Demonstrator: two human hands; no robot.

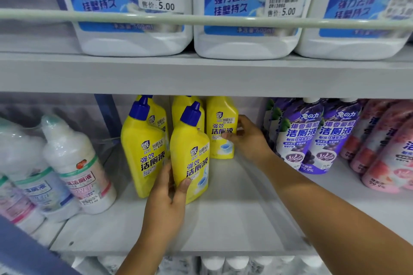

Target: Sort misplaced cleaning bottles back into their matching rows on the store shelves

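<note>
My left hand [168, 194] grips front yellow bottle [190, 158], upright, shelf centre | my right hand [244, 138] pinches rear yellow bottle [221, 127] at its 10 o'clock, upright | right nearer the gap beside the purple bottles [312, 136].

The light was bright, even and cool, with only soft shadows under the upper shelf [201, 73]. The wide lens bowed the guard rail [201, 19] and stretched the edges. The plastic-wrapped bottles [73, 163] and pink bottles [384, 152] looked smeared and soft.
</note>
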